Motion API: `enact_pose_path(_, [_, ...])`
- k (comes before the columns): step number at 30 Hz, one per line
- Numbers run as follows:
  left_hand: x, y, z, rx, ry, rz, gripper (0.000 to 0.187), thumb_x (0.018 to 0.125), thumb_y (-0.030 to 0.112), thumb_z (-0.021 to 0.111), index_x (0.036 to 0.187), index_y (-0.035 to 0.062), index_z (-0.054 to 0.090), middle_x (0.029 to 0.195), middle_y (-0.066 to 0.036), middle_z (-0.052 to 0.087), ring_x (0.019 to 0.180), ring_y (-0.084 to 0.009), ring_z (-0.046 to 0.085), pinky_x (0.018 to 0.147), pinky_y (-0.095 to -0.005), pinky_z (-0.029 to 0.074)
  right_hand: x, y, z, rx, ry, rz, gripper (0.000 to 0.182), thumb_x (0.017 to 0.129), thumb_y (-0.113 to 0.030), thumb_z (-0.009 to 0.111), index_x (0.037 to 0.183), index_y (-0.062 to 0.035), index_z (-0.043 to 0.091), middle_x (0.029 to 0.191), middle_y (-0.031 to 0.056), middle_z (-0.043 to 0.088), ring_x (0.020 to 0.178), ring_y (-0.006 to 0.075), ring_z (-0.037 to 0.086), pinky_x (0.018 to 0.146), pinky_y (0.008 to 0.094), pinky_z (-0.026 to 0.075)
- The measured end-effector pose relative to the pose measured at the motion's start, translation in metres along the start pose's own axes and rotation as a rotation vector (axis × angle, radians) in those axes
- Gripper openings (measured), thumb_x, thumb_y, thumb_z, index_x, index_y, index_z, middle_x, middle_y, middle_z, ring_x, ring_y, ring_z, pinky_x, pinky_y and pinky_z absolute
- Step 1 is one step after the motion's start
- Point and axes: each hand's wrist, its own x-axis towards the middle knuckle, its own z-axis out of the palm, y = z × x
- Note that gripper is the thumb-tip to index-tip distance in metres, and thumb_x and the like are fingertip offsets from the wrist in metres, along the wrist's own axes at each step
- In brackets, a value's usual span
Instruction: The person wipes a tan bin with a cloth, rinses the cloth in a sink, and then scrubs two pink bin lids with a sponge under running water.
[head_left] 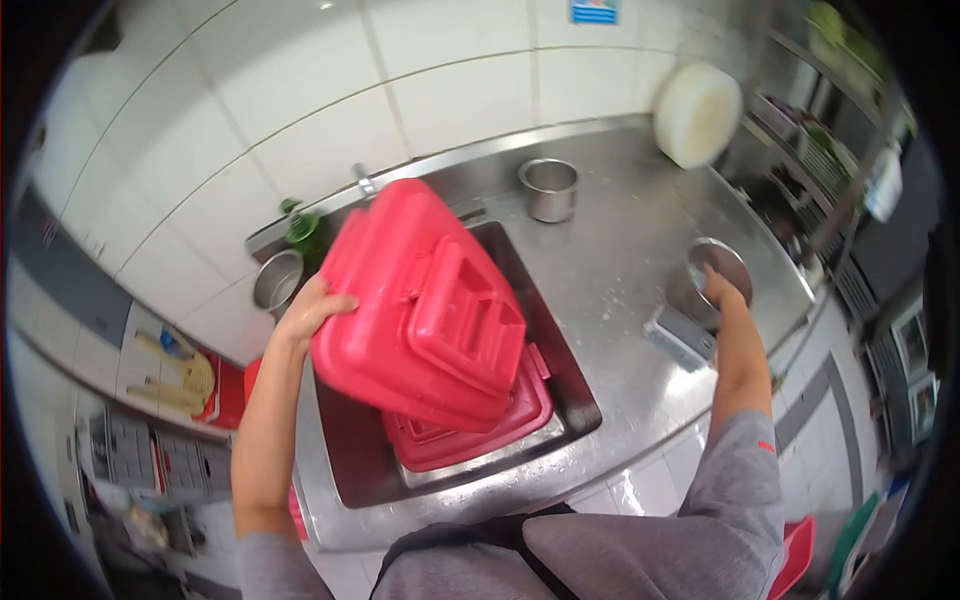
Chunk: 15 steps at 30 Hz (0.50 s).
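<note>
My left hand (pixel 312 312) is closed on the edge of a large red plastic container (pixel 385 290), thumb on its outer face. The container is tilted over the sink (pixel 590 412), and a moulded, recessed panel shows on its side. Below it, partly covered, a red plastic lid-like piece (pixel 530 405) lies in the sink. On the right of the steel counter, my right hand (pixel 714 286) reaches into a round metal pot (pixel 735 262); its fingers are mostly hidden inside. Just beside that pot sits a grey metal box-like object (pixel 680 335).
A steel pot (pixel 550 190) stands on the counter (pixel 630 240) near the wall. A round white board (pixel 698 115) leans at the far right corner. Left of the faucet (pixel 364 180) are a green pump bottle (pixel 302 230) and another metal pot (pixel 278 282). Shelves (pixel 810 150) rise at the right.
</note>
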Motion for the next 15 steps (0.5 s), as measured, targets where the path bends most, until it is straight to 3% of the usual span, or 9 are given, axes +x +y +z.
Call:
enact_pose_path(1, [0.008,0.003,-0.009,0.025,-0.027,-0.059,0.061,0.065,-0.001,0.059,0.123,0.0009,0.04,0.114,-0.01,0.052,0.098,-0.0185,0.053,0.083,-0.0314,0.045,0.007,0.004,0.001,-0.06,-0.077,-0.054,0.075,0.07,-0.02,0.056,0.136,-0.0133,0.021,0.132,0.0219,0.033,0.122,0.033,0.033,0.101,0.041,0.027])
enact_pose_path(3, [0.025,0.012,-0.02,-0.009,-0.073,-0.262,0.063,0.063,-0.002,0.059,0.123,0.0038,0.041,0.112,-0.01,0.052,0.099,-0.0199,0.053,0.084,-0.0334,0.045,0.005,0.002,0.002,-0.081,-0.07,-0.059,0.069,0.067,-0.018,0.059,0.13,-0.0103,0.034,0.125,0.0213,0.042,0.119,0.0337,0.038,0.099,0.0395,0.031])
enact_pose_path(5, [0.04,0.009,-0.025,-0.032,-0.1,-0.302,0.062,0.062,-0.003,0.059,0.121,0.0034,0.042,0.11,-0.01,0.053,0.098,-0.0208,0.054,0.084,-0.0343,0.045,-0.016,-0.007,-0.007,-0.174,-0.086,-0.036,0.066,0.065,-0.017,0.06,0.127,-0.009,0.04,0.123,0.0211,0.044,0.118,0.0342,0.039,0.098,0.04,0.033])
enact_pose_path(8, [0.062,-0.008,-0.026,-0.042,-0.082,-0.348,0.058,0.061,-0.003,0.061,0.117,0.0024,0.046,0.104,-0.011,0.056,0.094,-0.0219,0.056,0.082,-0.0354,0.046,-0.006,-0.003,-0.019,0.108,0.116,0.081,0.057,0.06,-0.014,0.061,0.115,-0.0048,0.05,0.118,0.0231,0.048,0.113,0.0357,0.043,0.093,0.0415,0.036])
enact_pose_path(10, [0.075,-0.019,-0.027,-0.032,-0.004,-0.366,0.056,0.061,-0.002,0.063,0.114,0.0018,0.049,0.1,-0.011,0.058,0.09,-0.022,0.059,0.081,-0.0354,0.048,-0.043,-0.044,-0.064,0.309,0.463,-0.014,0.054,0.056,-0.013,0.062,0.108,-0.0033,0.052,0.107,0.0248,0.053,0.101,0.0379,0.051,0.088,0.0408,0.038])
enact_pose_path(12, [0.088,-0.031,-0.025,0.196,0.092,-0.32,0.04,0.066,0.014,0.066,0.102,-0.0001,0.058,0.092,-0.014,0.061,0.083,-0.0253,0.061,0.076,-0.0354,0.049,-0.053,-0.077,-0.08,0.455,0.581,-0.346,0.055,0.055,-0.013,0.061,0.108,-0.0045,0.051,0.099,0.0217,0.055,0.089,0.0369,0.054,0.082,0.0383,0.042])
enact_pose_path(13, [0.098,-0.036,-0.023,0.196,0.09,-0.327,0.04,0.066,0.014,0.066,0.102,-0.0001,0.058,0.092,-0.014,0.061,0.083,-0.0253,0.061,0.076,-0.0354,0.049,-0.099,-0.129,-0.098,0.611,0.546,-0.471,0.056,0.055,-0.013,0.062,0.11,-0.0084,0.05,0.095,0.0159,0.053,0.082,0.0306,0.053,0.075,0.0348,0.044])
enact_pose_path(14, [0.108,-0.042,-0.02,0.54,0.184,-0.355,0.042,0.068,0.028,0.064,0.096,-0.0028,0.06,0.091,-0.018,0.061,0.084,-0.0285,0.061,0.076,-0.0363,0.048,-0.114,-0.164,-0.091,0.674,0.567,-0.558,0.055,0.057,-0.012,0.061,0.111,-0.0119,0.049,0.097,0.0105,0.05,0.081,0.0238,0.053,0.071,0.0332,0.045])
enact_pose_path(15, [0.117,-0.049,-0.016,0.885,0.279,-0.371,0.051,0.07,0.042,0.062,0.089,-0.0054,0.062,0.09,-0.022,0.062,0.085,-0.0317,0.06,0.075,-0.0371,0.047,-0.142,-0.21,-0.092,0.875,0.278,-0.517,0.058,0.057,-0.01,0.062,0.113,-0.0147,0.047,0.1,0.0088,0.048,0.085,0.0209,0.052,0.069,0.0324,0.045])
